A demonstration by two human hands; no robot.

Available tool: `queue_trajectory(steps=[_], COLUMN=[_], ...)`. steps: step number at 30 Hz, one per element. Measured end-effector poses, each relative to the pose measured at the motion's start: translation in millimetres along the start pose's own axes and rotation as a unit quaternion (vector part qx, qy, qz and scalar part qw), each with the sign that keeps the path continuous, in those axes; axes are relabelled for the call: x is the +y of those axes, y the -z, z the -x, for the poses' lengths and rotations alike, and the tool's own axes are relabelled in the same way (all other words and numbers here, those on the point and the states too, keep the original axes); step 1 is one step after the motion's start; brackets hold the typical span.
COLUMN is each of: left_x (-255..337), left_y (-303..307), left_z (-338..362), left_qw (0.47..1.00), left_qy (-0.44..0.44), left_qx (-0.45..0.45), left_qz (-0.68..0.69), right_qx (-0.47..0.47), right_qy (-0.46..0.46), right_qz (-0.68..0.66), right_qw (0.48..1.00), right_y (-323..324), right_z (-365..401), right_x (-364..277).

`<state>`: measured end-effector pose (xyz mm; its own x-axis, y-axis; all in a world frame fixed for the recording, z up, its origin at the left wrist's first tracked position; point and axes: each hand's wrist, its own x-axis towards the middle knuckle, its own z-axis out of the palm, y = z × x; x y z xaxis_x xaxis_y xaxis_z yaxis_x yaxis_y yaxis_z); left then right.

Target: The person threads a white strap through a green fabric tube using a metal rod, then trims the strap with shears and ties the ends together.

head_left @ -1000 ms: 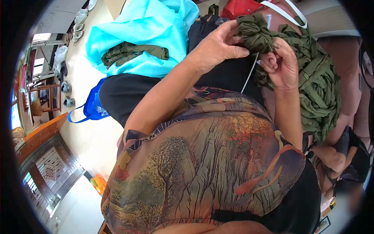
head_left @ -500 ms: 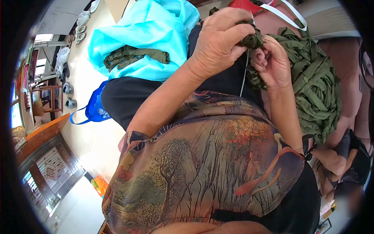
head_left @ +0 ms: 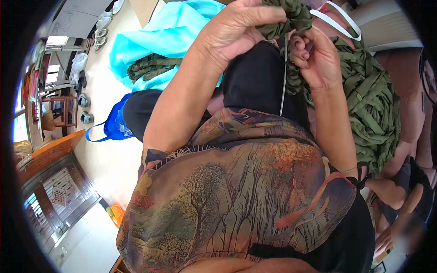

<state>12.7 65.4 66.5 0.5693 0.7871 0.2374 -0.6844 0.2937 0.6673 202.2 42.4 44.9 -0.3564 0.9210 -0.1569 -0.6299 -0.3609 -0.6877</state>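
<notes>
My left hand (head_left: 243,27) is closed round a bunched olive-green fabric strap (head_left: 298,13) near the top of the view. Just to its right, my right hand (head_left: 318,57) pinches the lower side of the same bunch, fingers curled. Below the hands, a thin pale line, perhaps a cord, runs down (head_left: 284,86) in front of my dark trousers. A large tangled pile of olive-green straps (head_left: 373,109) lies beside my right forearm. More green straps (head_left: 150,68) rest on a shiny turquoise bag (head_left: 177,22) beyond my left arm.
A blue bag (head_left: 114,123) stands on the pale floor by my left leg. White bag handles (head_left: 343,20) arch at the upper right. Another person's arm (head_left: 387,193) shows at the lower right. Shoes (head_left: 85,117) and a wooden chair (head_left: 63,111) are at the left.
My left hand has moved left and toward the top of the view with the bunched strap, now spread more loosely. The right hand stays nearly in place.
</notes>
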Motion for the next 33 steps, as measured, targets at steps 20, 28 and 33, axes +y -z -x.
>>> queue_trajectory(steps=[20,28,33], left_x=[-23.4,-36.6,-35.4], left_y=[35.2,28.1,29.7], left_z=[35.4,38.8,35.7], left_qw=[0.932,0.937,0.921], left_qy=[0.119,0.084,0.001], left_qx=[0.248,0.261,0.346], left_qz=[-0.238,-0.217,-0.180], right_qx=[0.025,0.007,-0.025], right_qy=[-0.050,-0.037,-0.049], right_qz=[0.175,0.330,0.345], right_qw=[0.983,0.943,0.937], right_y=[11.5,-3.8,9.7], right_z=[4.3,9.1,10.2], right_x=[28.7,31.2,28.7])
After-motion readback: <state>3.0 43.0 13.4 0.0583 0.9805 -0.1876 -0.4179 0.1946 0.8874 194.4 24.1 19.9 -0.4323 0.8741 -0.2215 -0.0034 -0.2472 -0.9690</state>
